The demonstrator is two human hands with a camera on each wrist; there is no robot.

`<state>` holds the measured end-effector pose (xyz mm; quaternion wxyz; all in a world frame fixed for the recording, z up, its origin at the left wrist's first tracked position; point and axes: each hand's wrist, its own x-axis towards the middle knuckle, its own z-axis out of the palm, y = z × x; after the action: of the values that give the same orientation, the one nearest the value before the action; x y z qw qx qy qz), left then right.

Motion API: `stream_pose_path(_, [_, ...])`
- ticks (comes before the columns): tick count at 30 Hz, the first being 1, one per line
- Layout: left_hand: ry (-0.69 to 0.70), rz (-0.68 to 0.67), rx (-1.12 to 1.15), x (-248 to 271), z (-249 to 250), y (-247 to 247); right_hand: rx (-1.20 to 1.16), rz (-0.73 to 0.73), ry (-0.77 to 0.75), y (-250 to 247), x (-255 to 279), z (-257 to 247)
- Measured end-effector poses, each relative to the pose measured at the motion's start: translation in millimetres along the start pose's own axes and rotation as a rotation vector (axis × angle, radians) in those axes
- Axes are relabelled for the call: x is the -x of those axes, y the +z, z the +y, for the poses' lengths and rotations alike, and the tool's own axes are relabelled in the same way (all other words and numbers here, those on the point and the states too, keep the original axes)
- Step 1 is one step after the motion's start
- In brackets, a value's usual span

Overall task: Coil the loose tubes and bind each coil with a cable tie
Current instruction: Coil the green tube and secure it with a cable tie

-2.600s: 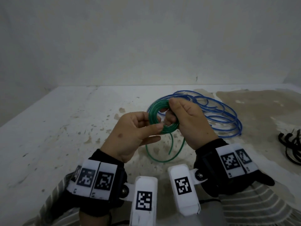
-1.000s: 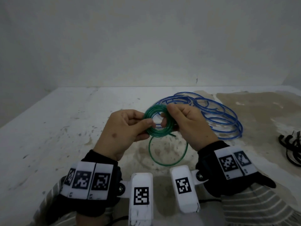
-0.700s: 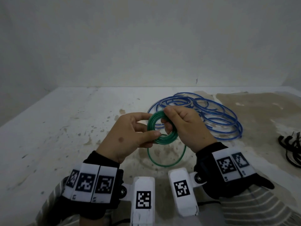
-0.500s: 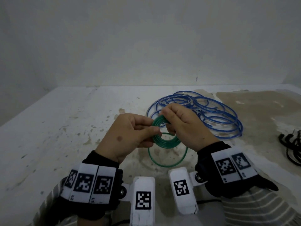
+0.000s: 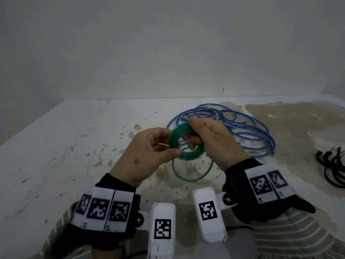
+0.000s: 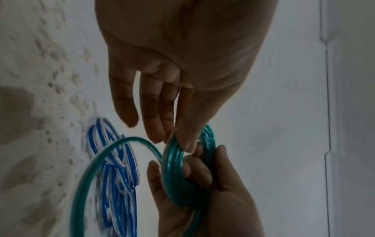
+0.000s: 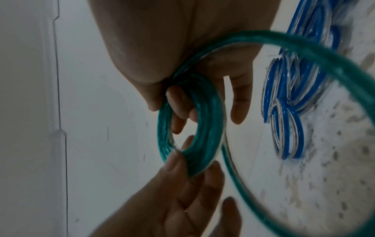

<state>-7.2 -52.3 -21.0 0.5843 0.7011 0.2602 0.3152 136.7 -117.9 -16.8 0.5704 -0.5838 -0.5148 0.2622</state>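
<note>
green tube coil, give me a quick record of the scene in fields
green coil: tight ring of green tube held above the table, not yet tied
loose end: one wide green loop hangs below the ring, uncoiled
left hand: left hand pinches the ring's near-left edge between thumb and fingers
right hand: right hand grips the ring's far-right side, fingers curled through its hole
blue tube: blue tube lies in loose loops on the table behind the hands, unbound
cable ties: black cable ties at the table's right edge

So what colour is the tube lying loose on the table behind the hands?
Blue tube, clearest in the head view.
</note>
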Motion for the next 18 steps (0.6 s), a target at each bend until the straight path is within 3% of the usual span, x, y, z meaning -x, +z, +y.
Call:
stream_pose_path(4, [0.013,0.026,-0.034,1.4,3.1,0.3,0.060,-0.099,0.018,3.2,4.1,-1.2])
stream_pose_path(7, [0.003,0.009,-0.083,2.4,2.7,1.8,0.061,-0.076,0.010,3.9,4.7,-1.0])
stream_pose_path(13, [-0.029,0.135,0.209,-1.6,2.8,1.3,0.017,-0.003,-0.071,0.0,-1.9,2.0])
stream_pose_path(18, [-0.105,0.044,0.234,-1.1,1.3,5.4,0.031,0.032,-0.084,0.5,-2.3,5.0])
